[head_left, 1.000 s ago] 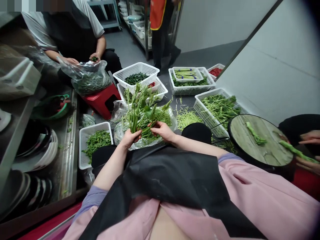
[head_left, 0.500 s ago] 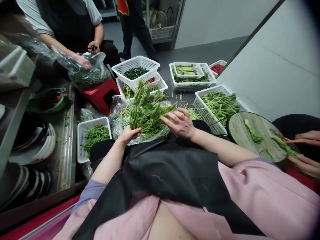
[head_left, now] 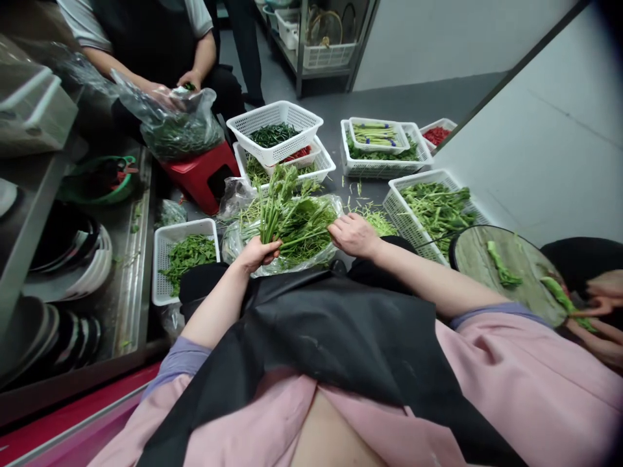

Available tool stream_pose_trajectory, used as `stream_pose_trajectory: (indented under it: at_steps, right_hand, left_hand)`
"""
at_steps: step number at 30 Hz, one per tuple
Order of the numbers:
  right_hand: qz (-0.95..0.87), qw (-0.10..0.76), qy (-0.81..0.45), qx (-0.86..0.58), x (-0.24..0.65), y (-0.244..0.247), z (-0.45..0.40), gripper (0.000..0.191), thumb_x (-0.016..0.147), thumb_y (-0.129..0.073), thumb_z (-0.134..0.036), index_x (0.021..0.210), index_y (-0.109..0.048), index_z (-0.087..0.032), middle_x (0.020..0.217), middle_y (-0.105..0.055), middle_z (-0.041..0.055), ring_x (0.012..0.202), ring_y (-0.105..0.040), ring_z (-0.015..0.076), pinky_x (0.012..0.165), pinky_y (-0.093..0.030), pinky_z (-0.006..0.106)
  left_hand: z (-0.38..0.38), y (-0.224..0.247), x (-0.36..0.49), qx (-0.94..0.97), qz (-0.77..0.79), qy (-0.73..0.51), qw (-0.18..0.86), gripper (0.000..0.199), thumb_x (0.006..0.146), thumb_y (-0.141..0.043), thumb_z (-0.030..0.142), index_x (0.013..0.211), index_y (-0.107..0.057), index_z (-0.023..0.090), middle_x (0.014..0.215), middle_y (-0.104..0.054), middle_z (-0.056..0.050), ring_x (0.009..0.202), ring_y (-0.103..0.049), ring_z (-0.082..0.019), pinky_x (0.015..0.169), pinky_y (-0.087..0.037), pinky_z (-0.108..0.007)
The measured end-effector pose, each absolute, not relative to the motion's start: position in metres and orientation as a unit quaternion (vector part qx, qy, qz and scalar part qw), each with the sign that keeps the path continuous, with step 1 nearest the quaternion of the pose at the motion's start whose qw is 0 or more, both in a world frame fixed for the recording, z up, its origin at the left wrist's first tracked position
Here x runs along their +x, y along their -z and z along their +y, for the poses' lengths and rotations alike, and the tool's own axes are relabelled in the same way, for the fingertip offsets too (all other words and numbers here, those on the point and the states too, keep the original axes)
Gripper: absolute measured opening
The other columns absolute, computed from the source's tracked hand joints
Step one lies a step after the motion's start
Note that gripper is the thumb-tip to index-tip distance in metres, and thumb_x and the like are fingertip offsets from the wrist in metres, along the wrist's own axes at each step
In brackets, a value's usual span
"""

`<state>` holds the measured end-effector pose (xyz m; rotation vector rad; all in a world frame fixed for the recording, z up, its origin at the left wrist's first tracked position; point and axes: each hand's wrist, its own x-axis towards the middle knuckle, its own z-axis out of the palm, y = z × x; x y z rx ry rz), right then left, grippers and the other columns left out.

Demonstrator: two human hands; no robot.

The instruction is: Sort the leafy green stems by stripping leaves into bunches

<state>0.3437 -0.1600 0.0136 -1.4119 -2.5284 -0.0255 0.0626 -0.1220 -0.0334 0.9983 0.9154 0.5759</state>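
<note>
My left hand [head_left: 260, 253] is closed around the stem ends of a bunch of leafy green stems [head_left: 278, 201], whose leaves point up and away from me. My right hand [head_left: 355, 235] has its fingers curled together at the right rim of a clear plastic bag [head_left: 287, 264]. What those fingers pinch, a stem or the bag's edge, is hidden. The bag lies open in front of my lap, filled with more green stems and leaves, and the held bunch is just above it.
White baskets of greens stand to the left [head_left: 158, 266] and right [head_left: 396, 211]; stacked baskets [head_left: 272, 152] are beyond the bag. A co-worker's hands [head_left: 170, 94] work over a bag on a red stool [head_left: 197, 178]. Another person's hands [head_left: 598, 324] touch a stalk on a round board [head_left: 479, 266].
My right hand has gone from spread fingers to closed ones, lower at the bag's right rim. My left hand keeps the bunch. The co-worker across has brought both hands together over the bag.
</note>
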Motion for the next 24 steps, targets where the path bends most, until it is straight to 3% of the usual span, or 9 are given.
stream_pose_trajectory:
  at_steps: [5, 8, 10, 14, 16, 19, 22, 24]
  right_hand:
    - [-0.562, 0.44, -0.276, -0.643, 0.338, 0.009, -0.155, 0.022, 0.087, -0.038, -0.035, 0.07, -0.046, -0.023, 0.056, -0.04, -0.0028, 0.054, -0.039, 0.0146, 0.059, -0.038, 0.029]
    - [-0.539, 0.512, -0.266, -0.613, 0.337, 0.002, -0.155, 0.028, 0.092, -0.032, -0.04, 0.077, -0.049, -0.023, 0.056, -0.037, -0.0042, 0.051, -0.036, 0.0139, 0.056, -0.037, 0.027]
    - [-0.686, 0.45, -0.188, -0.54, 0.329, -0.012, -0.155, 0.026, 0.094, -0.037, -0.039, 0.088, -0.055, -0.022, 0.067, -0.051, 0.0003, 0.063, -0.045, 0.0155, 0.063, -0.039, 0.029]
    - [-0.936, 0.089, 0.012, -0.34, 0.299, -0.034, -0.146, 0.024, 0.097, -0.038, -0.025, 0.096, -0.061, -0.015, 0.087, -0.064, 0.0107, 0.083, -0.051, 0.0203, 0.068, -0.034, 0.033]
    - [-0.957, -0.023, 0.053, -0.285, 0.287, -0.035, -0.139, 0.025, 0.096, -0.037, -0.019, 0.093, -0.062, -0.013, 0.085, -0.064, 0.0117, 0.083, -0.05, 0.0208, 0.066, -0.031, 0.033]
    - [-0.961, -0.079, 0.065, -0.258, 0.285, -0.026, -0.132, 0.025, 0.096, -0.038, -0.02, 0.09, -0.062, -0.013, 0.081, -0.064, 0.0104, 0.083, -0.05, 0.0212, 0.067, -0.029, 0.033]
    - [-0.945, -0.075, 0.074, -0.308, 0.296, -0.013, -0.132, 0.024, 0.095, -0.04, -0.023, 0.09, -0.061, -0.014, 0.08, -0.063, 0.0106, 0.082, -0.05, 0.0222, 0.068, -0.028, 0.034]
    - [-0.931, -0.078, 0.072, -0.35, 0.306, -0.007, -0.134, 0.024, 0.094, -0.041, -0.024, 0.088, -0.062, -0.014, 0.08, -0.063, 0.0116, 0.082, -0.051, 0.023, 0.068, -0.029, 0.034]
  left_hand:
    - [-0.122, 0.036, 0.063, 0.455, 0.424, -0.259, 0.739, 0.045, 0.06, -0.082, 0.046, 0.072, -0.052, 0.015, 0.052, -0.054, 0.002, 0.033, -0.034, -0.002, 0.034, -0.016, -0.018]
    - [-0.12, 0.04, 0.062, 0.454, 0.433, -0.261, 0.734, 0.045, 0.059, -0.082, 0.046, 0.071, -0.053, 0.015, 0.052, -0.055, 0.002, 0.033, -0.034, -0.003, 0.034, -0.016, -0.019]
    - [-0.12, 0.042, 0.063, 0.458, 0.431, -0.252, 0.736, 0.045, 0.059, -0.083, 0.046, 0.072, -0.053, 0.015, 0.052, -0.056, 0.001, 0.033, -0.035, -0.003, 0.034, -0.017, -0.019]
    - [-0.119, 0.043, 0.065, 0.47, 0.424, -0.253, 0.732, 0.044, 0.061, -0.082, 0.047, 0.069, -0.052, 0.015, 0.052, -0.056, 0.001, 0.033, -0.035, -0.003, 0.034, -0.017, -0.02]
    - [-0.12, 0.043, 0.065, 0.473, 0.418, -0.255, 0.732, 0.044, 0.062, -0.082, 0.047, 0.068, -0.053, 0.014, 0.053, -0.057, 0.001, 0.033, -0.036, -0.003, 0.034, -0.019, -0.02]
    - [-0.12, 0.045, 0.063, 0.483, 0.41, -0.257, 0.73, 0.042, 0.063, -0.081, 0.046, 0.073, -0.058, 0.012, 0.057, -0.061, -0.002, 0.036, -0.043, -0.005, 0.035, -0.024, -0.02]
    - [-0.118, 0.047, 0.06, 0.488, 0.422, -0.268, 0.716, 0.044, 0.062, -0.081, 0.045, 0.082, -0.062, 0.011, 0.065, -0.066, -0.006, 0.041, -0.051, -0.009, 0.037, -0.031, -0.021]
    - [-0.116, 0.049, 0.059, 0.489, 0.439, -0.28, 0.7, 0.044, 0.061, -0.081, 0.044, 0.083, -0.064, 0.01, 0.065, -0.066, -0.006, 0.04, -0.049, -0.008, 0.037, -0.031, -0.021]
